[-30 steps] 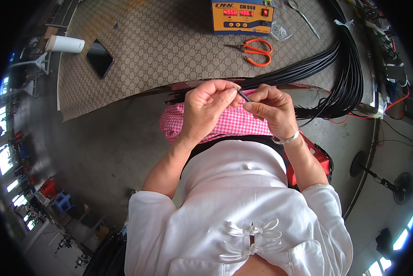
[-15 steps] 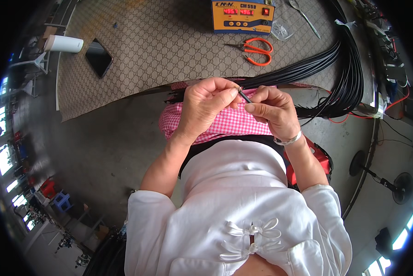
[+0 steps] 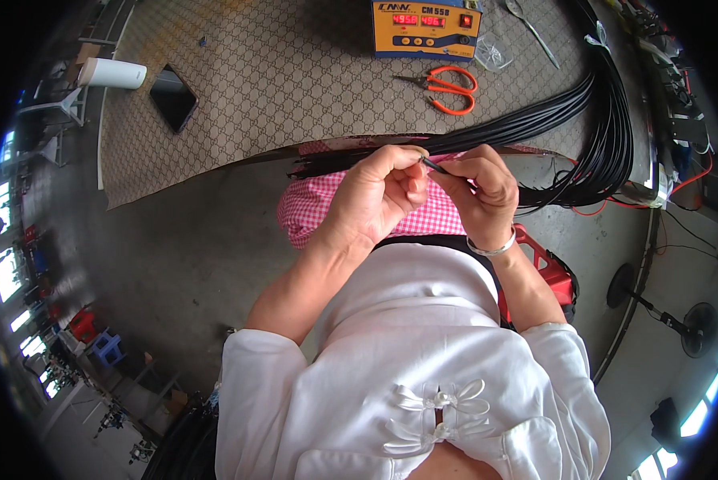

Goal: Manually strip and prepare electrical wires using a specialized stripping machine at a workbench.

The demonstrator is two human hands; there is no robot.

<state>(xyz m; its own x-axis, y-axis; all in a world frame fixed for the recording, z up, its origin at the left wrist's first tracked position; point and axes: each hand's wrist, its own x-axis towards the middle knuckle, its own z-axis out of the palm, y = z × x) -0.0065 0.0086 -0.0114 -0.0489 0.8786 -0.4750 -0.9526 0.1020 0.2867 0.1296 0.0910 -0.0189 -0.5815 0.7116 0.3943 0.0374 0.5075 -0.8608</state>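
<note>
Between my hands, over my lap, is a short visible stretch of thin black cable (image 3: 434,166). My right hand (image 3: 484,192) is closed round it, with thumb and fingers pinching near its end. My left hand (image 3: 377,194) pinches the cable's tip between thumb and index finger, its other fingers curled loosely. The fingertips hide the very end of the cable. Just beyond my hands, a thick bundle of black cables (image 3: 527,112) lies along the table's near edge and bends round at the right.
On the patterned tablecloth (image 3: 279,88) are orange-handled scissors (image 3: 453,90), a yellow-and-blue control box (image 3: 427,36), a small clear plastic bag (image 3: 493,54), tweezers (image 3: 535,36), a black phone (image 3: 172,98) and a white tumbler (image 3: 112,74). A pink checked cloth (image 3: 307,212) covers my lap.
My left hand has turned so its palm and curled fingers show more. My right hand has rolled over the cable, its fingers folding in, and both hands stay close together.
</note>
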